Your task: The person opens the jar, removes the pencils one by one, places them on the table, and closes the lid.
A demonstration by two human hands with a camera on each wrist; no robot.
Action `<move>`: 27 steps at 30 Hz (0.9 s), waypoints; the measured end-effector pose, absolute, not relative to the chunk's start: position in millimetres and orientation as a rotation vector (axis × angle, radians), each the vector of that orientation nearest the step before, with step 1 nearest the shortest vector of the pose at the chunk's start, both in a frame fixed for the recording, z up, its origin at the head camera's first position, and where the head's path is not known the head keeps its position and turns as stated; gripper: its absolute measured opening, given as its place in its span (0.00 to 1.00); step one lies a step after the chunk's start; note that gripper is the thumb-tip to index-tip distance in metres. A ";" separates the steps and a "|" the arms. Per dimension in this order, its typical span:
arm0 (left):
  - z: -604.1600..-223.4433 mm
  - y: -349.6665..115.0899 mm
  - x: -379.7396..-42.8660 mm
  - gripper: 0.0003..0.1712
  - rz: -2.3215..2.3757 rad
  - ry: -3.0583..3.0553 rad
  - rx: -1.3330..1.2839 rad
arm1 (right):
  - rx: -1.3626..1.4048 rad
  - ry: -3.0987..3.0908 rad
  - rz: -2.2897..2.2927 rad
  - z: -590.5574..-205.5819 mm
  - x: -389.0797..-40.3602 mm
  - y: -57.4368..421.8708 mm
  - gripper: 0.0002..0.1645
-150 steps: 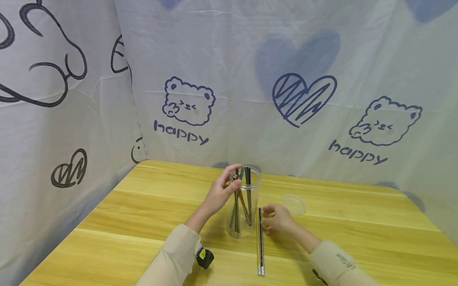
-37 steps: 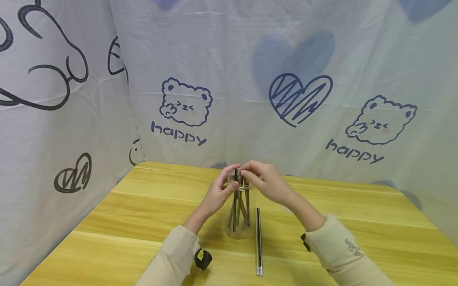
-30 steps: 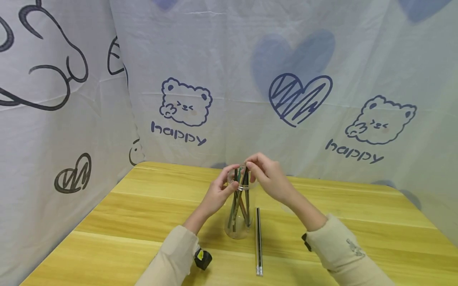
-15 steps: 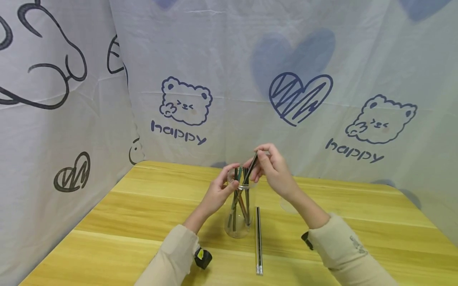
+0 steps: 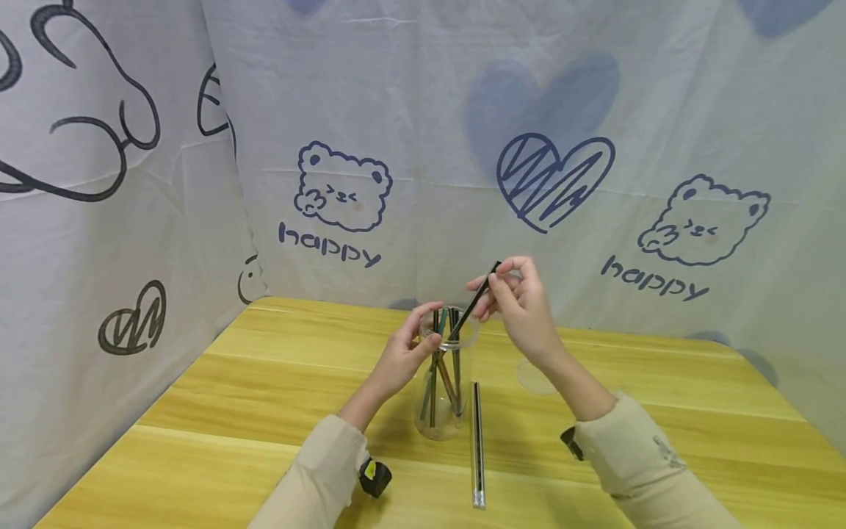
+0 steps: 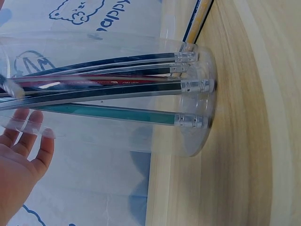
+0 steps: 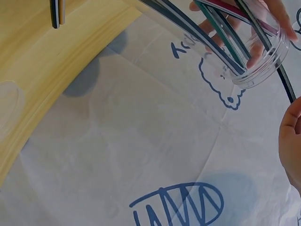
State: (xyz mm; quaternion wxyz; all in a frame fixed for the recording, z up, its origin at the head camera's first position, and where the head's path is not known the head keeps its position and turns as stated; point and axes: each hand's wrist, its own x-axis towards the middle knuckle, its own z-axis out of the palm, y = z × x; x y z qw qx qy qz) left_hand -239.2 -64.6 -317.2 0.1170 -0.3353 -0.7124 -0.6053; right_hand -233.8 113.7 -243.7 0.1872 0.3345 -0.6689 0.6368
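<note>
A tall clear plastic jar [image 5: 446,430] stands upright on the table, several pencils inside. My left hand [image 5: 402,358] holds it by the rim from the left, thumb on the near side. In the left wrist view a green pencil [image 6: 117,113] and a red pencil [image 6: 108,82] show among dark ones, with eraser ends at the jar's bottom. Above the mouth, my right hand [image 5: 532,316] pinches a dark pencil [image 5: 477,297] near its upper end. That pencil leans right, its lower end still within the jar. Two pencils [image 5: 479,448] lie side by side just right of the jar.
A clear round lid [image 5: 535,378] lies on the wooden table [image 5: 661,411], behind the right forearm. A printed white cloth [image 5: 423,147] hangs behind the table and along its left side.
My right hand has gone from beside the two pencils on the table to the jar's mouth, taken hold of a dark pencil and drawn it up and rightward. The left hand stays on the rim.
</note>
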 end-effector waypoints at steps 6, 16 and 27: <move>-316.4 -64.3 -238.5 0.48 -1.753 -2.093 -0.975 | 0.878 -1.830 1.739 -241.7 -234.7 116.2 0.13; -315.1 -63.8 -237.8 0.49 -1.753 -2.104 -0.968 | 0.802 -1.845 1.610 -239.1 -235.4 121.9 0.29; -314.5 -63.5 -237.9 0.50 -1.738 -2.106 -0.965 | 0.775 -1.803 1.706 -238.3 -234.0 126.2 0.43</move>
